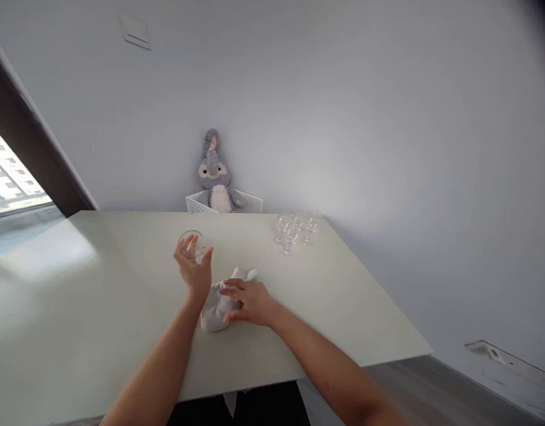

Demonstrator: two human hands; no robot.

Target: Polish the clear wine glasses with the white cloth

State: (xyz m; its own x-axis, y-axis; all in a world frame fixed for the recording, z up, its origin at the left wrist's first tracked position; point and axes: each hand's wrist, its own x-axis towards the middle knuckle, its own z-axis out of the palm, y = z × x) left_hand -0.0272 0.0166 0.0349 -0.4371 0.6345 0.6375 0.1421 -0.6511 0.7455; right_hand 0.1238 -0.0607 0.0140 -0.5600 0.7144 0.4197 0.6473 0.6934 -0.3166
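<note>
A clear stemmed glass point(191, 235) is at the middle-left of the white table, overlapping the fingertips of my left hand point(194, 266). That hand has its fingers and thumb spread apart around the near side of the glass; whether they touch it is unclear. A crumpled pale grey cloth point(213, 313) lies nearer to me, to the right of my left wrist. Over the cloth's right part is my right hand point(250, 300), its fingers apart and slightly bent. The fingers hide part of the cloth.
Several clear stemmed glasses point(287, 228) stand grouped near the far right edge of the white table point(121, 296). Behind the far edge, a grey plush toy point(220, 195) sits in a white perforated basket point(254, 204) against the wall. A window is on the left.
</note>
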